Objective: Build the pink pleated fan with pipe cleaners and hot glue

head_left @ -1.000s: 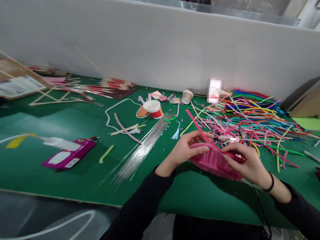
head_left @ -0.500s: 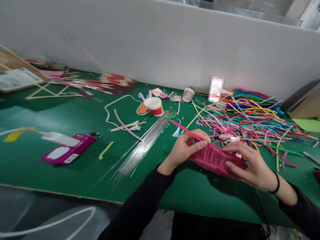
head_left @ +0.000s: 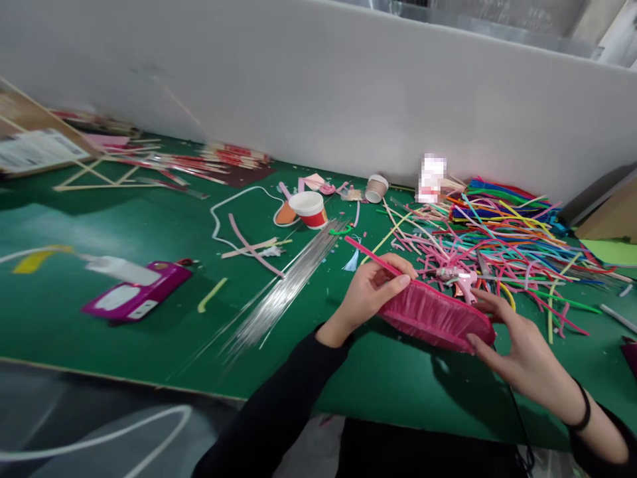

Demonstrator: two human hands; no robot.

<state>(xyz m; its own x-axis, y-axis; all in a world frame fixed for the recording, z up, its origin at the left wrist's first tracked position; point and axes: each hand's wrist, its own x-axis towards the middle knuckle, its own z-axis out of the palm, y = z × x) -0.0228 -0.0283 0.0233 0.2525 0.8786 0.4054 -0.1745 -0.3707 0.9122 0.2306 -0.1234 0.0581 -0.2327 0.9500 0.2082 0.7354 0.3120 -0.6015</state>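
A pink leaf-shaped piece (head_left: 432, 315), with a fuzzy rim and thin streaky film across it, is held tilted above the table. My left hand (head_left: 373, 292) pinches its left end between thumb and fingers. From there a straight pink stem (head_left: 362, 251) sticks out toward the upper left. My right hand (head_left: 517, 338) spans the rounded right end, thumb against the lower edge and fingers by the upper edge; the fingertips' contact is partly hidden. Just behind the piece lies a pink glue gun (head_left: 465, 282).
Colourful pipe cleaners (head_left: 512, 232) are heaped at the right, with scissors (head_left: 482, 265) among them. Thin metal wires (head_left: 283, 292) lie left of my hands. Behind them stands a red and white paper cup (head_left: 308, 209). A purple device (head_left: 139, 292) with a white plug lies farther left.
My right hand has slid right and its fingers have spread wider, uncovering more of the pink piece and the glue gun. My left hand keeps its pinch.
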